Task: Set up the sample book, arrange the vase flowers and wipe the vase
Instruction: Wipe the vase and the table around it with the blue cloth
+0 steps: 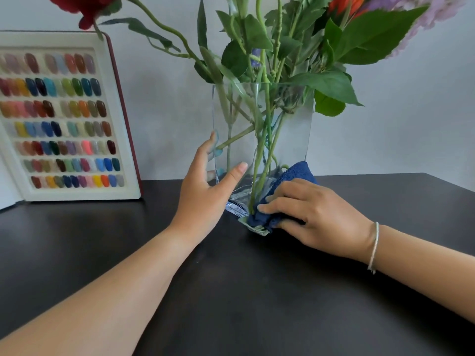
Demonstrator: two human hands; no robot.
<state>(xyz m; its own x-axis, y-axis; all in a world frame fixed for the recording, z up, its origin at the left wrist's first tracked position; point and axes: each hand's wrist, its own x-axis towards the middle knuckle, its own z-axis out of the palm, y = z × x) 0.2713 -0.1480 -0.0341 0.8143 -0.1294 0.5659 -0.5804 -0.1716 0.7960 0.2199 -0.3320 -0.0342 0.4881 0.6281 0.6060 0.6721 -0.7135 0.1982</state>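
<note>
A clear square glass vase (290, 134) stands on the dark table (231, 291) and holds flowers (259, 47) with green stems and leaves. My left hand (205, 191) rests flat against the vase's left side, fingers straight and thumb on the front face. My right hand (316, 214) presses a dark blue cloth (290, 176) against the lower front of the vase, fingers curled round it. The sample book (64, 116) stands open and upright at the back left, showing rows of coloured nail swatches.
A pale grey wall (398, 124) runs right behind the table. A red bloom (87, 9) hangs over the book's top edge. Orange and lilac blooms (385, 6) spread to the upper right. Bare dark tabletop lies in the foreground.
</note>
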